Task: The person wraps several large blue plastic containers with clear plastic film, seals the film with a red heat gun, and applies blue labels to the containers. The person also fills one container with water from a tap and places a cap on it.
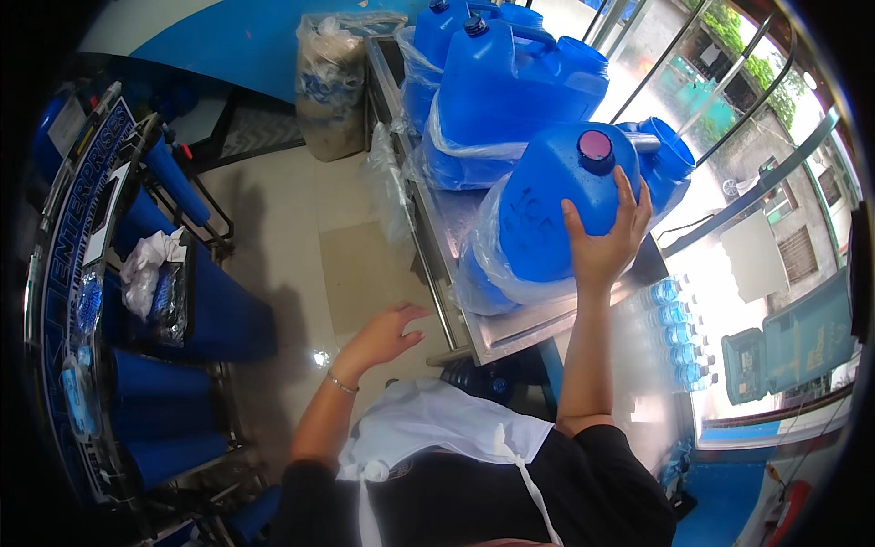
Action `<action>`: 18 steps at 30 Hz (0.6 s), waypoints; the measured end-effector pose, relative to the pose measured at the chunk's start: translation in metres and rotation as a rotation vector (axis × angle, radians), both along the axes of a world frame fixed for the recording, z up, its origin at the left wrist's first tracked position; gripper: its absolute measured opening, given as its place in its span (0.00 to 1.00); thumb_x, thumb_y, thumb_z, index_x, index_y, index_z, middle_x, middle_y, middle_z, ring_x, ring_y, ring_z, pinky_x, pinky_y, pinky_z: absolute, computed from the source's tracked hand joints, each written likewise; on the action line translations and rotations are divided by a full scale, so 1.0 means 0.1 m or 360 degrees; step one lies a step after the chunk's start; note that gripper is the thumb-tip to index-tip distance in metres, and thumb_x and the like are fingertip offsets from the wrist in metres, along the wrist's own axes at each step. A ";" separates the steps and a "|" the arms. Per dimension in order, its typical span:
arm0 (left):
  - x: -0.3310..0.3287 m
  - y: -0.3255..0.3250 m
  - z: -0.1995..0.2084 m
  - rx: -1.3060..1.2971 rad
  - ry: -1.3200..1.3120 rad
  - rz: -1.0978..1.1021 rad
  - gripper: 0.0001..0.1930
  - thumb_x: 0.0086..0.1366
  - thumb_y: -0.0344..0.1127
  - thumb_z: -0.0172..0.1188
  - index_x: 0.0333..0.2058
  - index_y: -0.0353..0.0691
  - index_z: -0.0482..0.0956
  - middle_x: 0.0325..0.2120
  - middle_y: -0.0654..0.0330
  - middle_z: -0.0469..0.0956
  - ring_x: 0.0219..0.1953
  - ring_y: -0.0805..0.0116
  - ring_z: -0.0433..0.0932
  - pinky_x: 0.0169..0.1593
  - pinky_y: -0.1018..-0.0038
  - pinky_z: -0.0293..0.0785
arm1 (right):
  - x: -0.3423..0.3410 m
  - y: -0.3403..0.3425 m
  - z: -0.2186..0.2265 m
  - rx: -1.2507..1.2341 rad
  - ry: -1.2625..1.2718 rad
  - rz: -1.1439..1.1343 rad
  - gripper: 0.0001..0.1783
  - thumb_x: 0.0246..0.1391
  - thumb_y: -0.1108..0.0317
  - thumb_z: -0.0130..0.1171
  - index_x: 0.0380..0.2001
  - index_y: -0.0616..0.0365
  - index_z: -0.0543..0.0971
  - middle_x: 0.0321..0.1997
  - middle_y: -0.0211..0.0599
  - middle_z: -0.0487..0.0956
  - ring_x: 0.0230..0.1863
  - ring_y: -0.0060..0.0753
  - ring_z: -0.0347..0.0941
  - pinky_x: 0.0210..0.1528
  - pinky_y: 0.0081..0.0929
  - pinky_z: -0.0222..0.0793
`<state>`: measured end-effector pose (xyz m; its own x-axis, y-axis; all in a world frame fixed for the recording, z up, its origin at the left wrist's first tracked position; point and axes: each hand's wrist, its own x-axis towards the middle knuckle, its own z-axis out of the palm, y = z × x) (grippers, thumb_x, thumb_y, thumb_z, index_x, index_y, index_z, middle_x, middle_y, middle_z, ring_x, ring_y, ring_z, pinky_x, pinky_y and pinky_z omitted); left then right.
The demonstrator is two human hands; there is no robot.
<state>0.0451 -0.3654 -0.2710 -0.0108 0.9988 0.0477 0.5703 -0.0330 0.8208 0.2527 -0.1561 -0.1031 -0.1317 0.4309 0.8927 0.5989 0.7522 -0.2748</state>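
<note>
A big blue plastic water jug (pixel 547 205) with a dark-rimmed pink cap (pixel 596 147) stands at the near end of a steel table (pixel 524 335). Clear plastic film (pixel 492 251) wraps its lower part, and dark handwriting marks its side. Against the jug's right side rests my right hand (pixel 603 239), fingers spread and reaching up below the cap. My left hand (pixel 387 335) hangs in the air left of the table's near edge, fingers apart, holding nothing. Behind the near jug stands another blue jug (pixel 497 87) with a dark cap, also partly in plastic.
A clear sack of bottle-like items (pixel 333 91) stands on the floor by the table's far end. Blue chairs or bins (pixel 228 301) line the left side. Water bottles (pixel 679 337) stand at the right by the window. Beneath the table is a dark blue bottle (pixel 483 378).
</note>
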 end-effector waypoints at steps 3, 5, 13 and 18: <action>0.16 0.16 0.50 0.0329 0.0022 0.0016 0.23 0.59 0.28 0.61 0.55 0.38 0.73 0.52 0.49 0.73 0.52 0.50 0.74 0.54 0.64 0.72 | -0.01 0.01 0.00 0.0024 0.0021 0.0019 0.42 0.37 0.52 0.77 0.59 0.42 0.73 0.65 0.51 0.63 0.65 0.55 0.61 0.61 0.51 0.62; 0.28 0.26 0.84 0.0568 0.0054 0.0065 0.24 0.58 0.26 0.60 0.55 0.38 0.73 0.53 0.49 0.72 0.54 0.50 0.73 0.56 0.64 0.70 | -0.02 0.01 0.01 0.0086 0.0016 0.0036 0.42 0.36 0.52 0.77 0.59 0.41 0.73 0.65 0.52 0.63 0.65 0.56 0.61 0.62 0.51 0.61; 0.98 0.81 1.84 0.1297 0.0216 0.0285 0.25 0.55 0.24 0.59 0.54 0.41 0.74 0.58 0.49 0.67 0.61 0.46 0.65 0.61 0.55 0.63 | 0.30 0.04 0.01 0.0015 0.0100 0.0496 0.42 0.41 0.61 0.73 0.62 0.51 0.69 0.66 0.56 0.62 0.67 0.58 0.58 0.66 0.49 0.56; 1.34 1.32 2.10 0.1552 0.0595 0.0574 0.27 0.54 0.26 0.61 0.55 0.44 0.73 0.61 0.48 0.61 0.65 0.39 0.58 0.63 0.51 0.58 | 0.89 0.17 -0.22 -0.0242 0.0552 0.1077 0.27 0.50 0.72 0.64 0.55 0.62 0.72 0.63 0.51 0.66 0.64 0.48 0.64 0.61 0.41 0.68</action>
<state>0.1787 -0.2330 -0.0608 -0.1144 0.4721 0.8741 0.8835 -0.3540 0.3068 0.3413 -0.1387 -0.1246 -0.1336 0.4774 0.8685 -0.1166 0.8627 -0.4921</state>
